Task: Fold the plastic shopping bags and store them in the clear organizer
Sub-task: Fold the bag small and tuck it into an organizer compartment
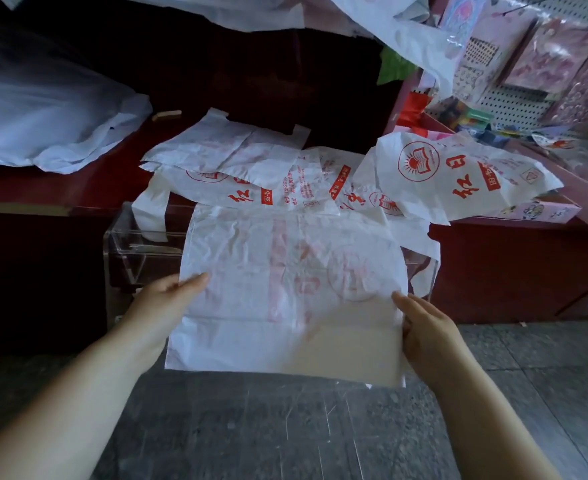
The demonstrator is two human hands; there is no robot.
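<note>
A white plastic shopping bag [285, 289] with faint red print hangs spread flat in front of me, over the clear organizer [126, 251]. My left hand [167, 303] pinches its left edge, thumb on the front. My right hand [424, 327] grips its right edge, thumb on top. The bag's lower part is doubled over into a band. Most of the organizer is hidden behind the bag; only its left end and a sliver at the right show. More white bags with red print [458, 171] lie piled on the red counter [60, 181] behind.
A large clear plastic sheet [43, 109] is bunched at the back left. More white bags hang down from the top of the view. A pegboard display [528, 81] with sticker packs stands at the right. Grey stone floor [285, 427] lies below my arms.
</note>
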